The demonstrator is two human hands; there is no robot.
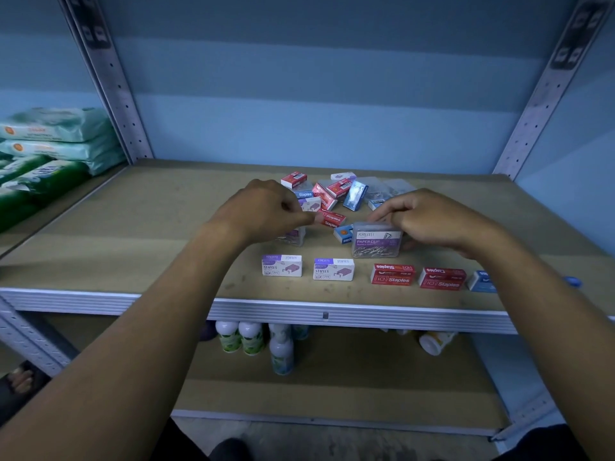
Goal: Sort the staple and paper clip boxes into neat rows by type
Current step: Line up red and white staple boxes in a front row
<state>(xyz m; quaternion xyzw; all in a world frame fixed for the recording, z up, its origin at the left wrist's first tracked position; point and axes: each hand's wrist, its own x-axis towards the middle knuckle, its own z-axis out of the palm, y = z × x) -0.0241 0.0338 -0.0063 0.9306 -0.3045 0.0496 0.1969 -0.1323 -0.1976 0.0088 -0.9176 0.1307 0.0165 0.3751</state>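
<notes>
Right hand (pixel 429 217) is gripping the clear paper clip box (pixel 376 240); left hand (pixel 266 211), just beside it, is pinching a red staples box (pixel 331 218).

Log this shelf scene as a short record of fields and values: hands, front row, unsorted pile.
left hand: pinches a red staples box at the pile's edge
right hand: grips a clear paper clip box
front row: two white-purple staples boxes, two red staples boxes, one blue box partly hidden by the right arm
unsorted pile: mixed boxes at the back of the shelf
</notes>
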